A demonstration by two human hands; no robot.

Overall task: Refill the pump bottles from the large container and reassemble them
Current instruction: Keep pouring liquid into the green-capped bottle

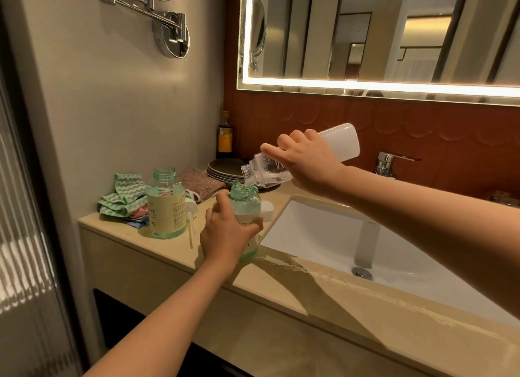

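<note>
The right hand point(309, 162) wraps its fingers around a large translucent white plastic container point(342, 141), tipped steeply so that its clear, foam-streaked neck points down. Just below it, the left hand point(225, 233) grasps the body of a green-tinted clear pump bottle point(246, 205) standing upright on the beige stone counter point(281, 289), its open mouth directly under the container's spout. A thin run of liquid seems to pass between them.

To the left of the left hand stands a second green-tinted bottle point(164, 207), also uncapped, with a white pump head and tube point(190, 212) beside it. To the right of that hand lies the white sink basin point(323, 236).

The mouths are narrow and not touching, so a small wobble of the right hand could send liquid down the bottle's outside. The counter by its base looks wet, which could let the bottle slip. A steeper tilt could cause a gulp and foam overflow.
</note>
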